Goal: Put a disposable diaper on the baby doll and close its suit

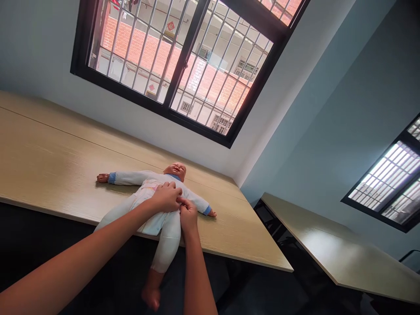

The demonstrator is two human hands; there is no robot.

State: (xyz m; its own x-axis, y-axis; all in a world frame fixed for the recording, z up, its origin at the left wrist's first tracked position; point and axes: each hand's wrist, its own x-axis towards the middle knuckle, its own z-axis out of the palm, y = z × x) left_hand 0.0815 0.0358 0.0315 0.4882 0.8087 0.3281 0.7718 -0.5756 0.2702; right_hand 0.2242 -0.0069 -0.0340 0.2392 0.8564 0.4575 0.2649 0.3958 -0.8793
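Note:
A baby doll (169,253) lies on its back on the wooden table, its arms spread and its lower legs hanging past the front edge. It wears a white top with blue cuffs and collar, and pale leggings. Around its hips is a white diaper (149,223) with a pinkish band at the waist. My left hand (167,197) rests over the waist with bent fingers, closed on the diaper's side edge. Meeting it there, my right hand (188,214) pinches the same edge at the hip. The bit between the fingertips is mostly hidden.
The pale wooden table (59,166) runs along the wall beneath a barred window (183,61). Its front edge lies just under the doll's hips. Beyond a dark gap on the right stands a second table (328,236), with another barred window (387,175) above it.

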